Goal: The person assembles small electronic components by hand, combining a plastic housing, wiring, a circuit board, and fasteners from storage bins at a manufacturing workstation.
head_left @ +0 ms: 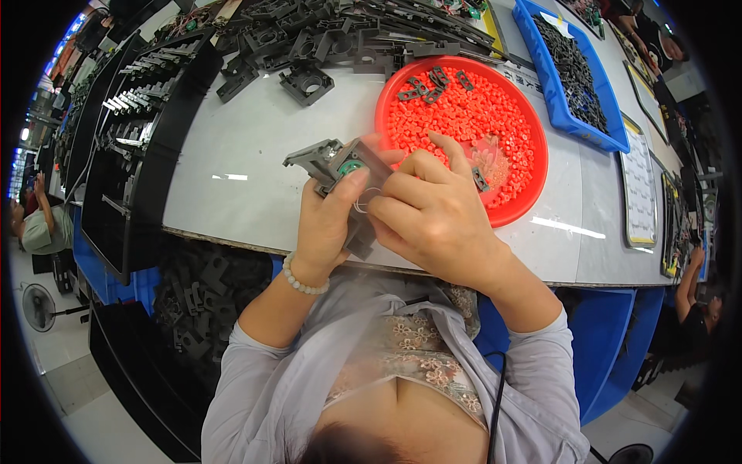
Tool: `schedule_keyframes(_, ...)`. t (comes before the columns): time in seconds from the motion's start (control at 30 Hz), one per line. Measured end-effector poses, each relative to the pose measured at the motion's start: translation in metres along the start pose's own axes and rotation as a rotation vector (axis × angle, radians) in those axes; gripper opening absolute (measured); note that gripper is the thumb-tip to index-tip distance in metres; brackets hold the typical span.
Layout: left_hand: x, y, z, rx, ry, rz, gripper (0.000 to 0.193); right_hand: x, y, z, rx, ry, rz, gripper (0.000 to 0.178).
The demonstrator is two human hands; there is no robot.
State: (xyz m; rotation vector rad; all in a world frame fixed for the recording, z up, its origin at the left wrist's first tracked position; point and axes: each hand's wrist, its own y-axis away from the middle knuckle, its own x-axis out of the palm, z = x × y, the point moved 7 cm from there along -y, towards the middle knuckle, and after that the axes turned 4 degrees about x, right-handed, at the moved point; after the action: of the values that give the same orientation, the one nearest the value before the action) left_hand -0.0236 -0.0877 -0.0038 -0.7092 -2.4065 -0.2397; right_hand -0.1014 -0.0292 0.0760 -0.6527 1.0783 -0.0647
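Above the table's near edge, my left hand (318,228) grips a dark grey moulded plastic bracket (313,160), its thumb beside a green round insert (351,167). Against the bracket's right side is my right hand (437,213), fingers curled together and one knuckle raised. Whatever its fingertips pinch is hidden. A thin, pale ring-like line (366,199) shows between the two hands. Just beyond my right hand stands a round red tray (539,174), full of small red plastic pieces (495,104). Several small grey clips (437,80) lie on those pieces.
Grey brackets (307,83) are heaped along the table's (232,155) far side. A blue bin (614,141) of small dark parts stands at far right. A black rack (147,166) with metal pieces is on the left. More dark parts (209,301) fill a container below the table.
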Motion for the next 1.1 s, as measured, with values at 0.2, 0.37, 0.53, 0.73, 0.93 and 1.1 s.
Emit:
schedule_keyframes(0.2,0.0,0.0,-0.001,0.065,-0.118,0.036,0.043,0.011,0.004,-0.002,-0.06,-0.069,-0.118,0.011)
schedule_keyframes(0.37,-0.002,0.0,0.0,0.035,-0.006,-0.019,0.046,-0.005,0.003,-0.003,-0.016,-0.122,-0.063,0.016)
schedule_keyframes(0.53,-0.008,-0.003,-0.005,0.081,0.18,-0.051,0.047,-0.041,0.042,-0.042,0.267,-0.202,-0.233,0.016)
schedule_keyframes(0.73,0.001,-0.002,-0.003,0.065,0.215,0.022,0.048,-0.003,0.083,-0.081,0.822,-0.761,-0.307,0.021)
schedule_keyframes(0.93,0.013,0.004,-0.004,0.019,0.174,0.067,0.051,0.016,0.065,-0.1,1.03,-1.164,0.048,0.03)
schedule_keyframes(1.1,0.014,0.007,-0.009,0.068,0.082,0.126,0.052,0.032,0.067,-0.089,1.033,-1.376,0.3,0.016)
